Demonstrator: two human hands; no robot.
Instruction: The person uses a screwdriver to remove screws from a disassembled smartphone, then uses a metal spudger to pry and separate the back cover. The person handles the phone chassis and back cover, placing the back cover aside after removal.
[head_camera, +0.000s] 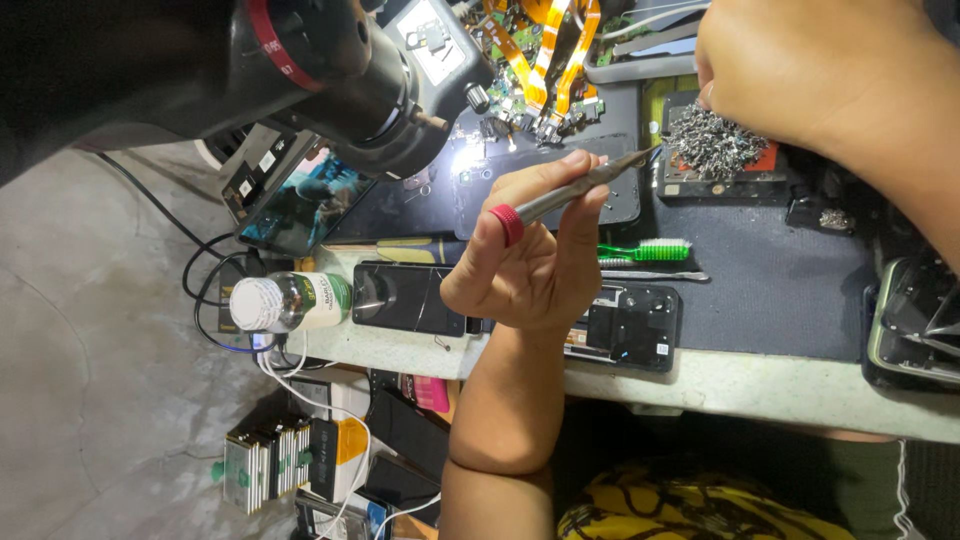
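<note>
My left hand (530, 260) is raised over the bench edge and grips a slim metal screwdriver (570, 190) with a red cap (506, 222). Its tip points right, towards a heap of small metal screws (715, 145) on a dark tray. My right hand (810, 70) comes in from the upper right, and its fingertips rest on the top of that heap. Whether they pinch a screw is hidden by the hand. Below my left hand lies an opened black phone (635, 325) on the dark work mat (770, 280).
A microscope head (340, 70) hangs at the upper left over a lit spot. Nearby are a lit phone screen (300, 195), a capped bottle (290, 300), another black phone (405, 297), a green brush (645, 252), boards with orange flex cables (540, 60), and stacked parts (265, 460) on the floor.
</note>
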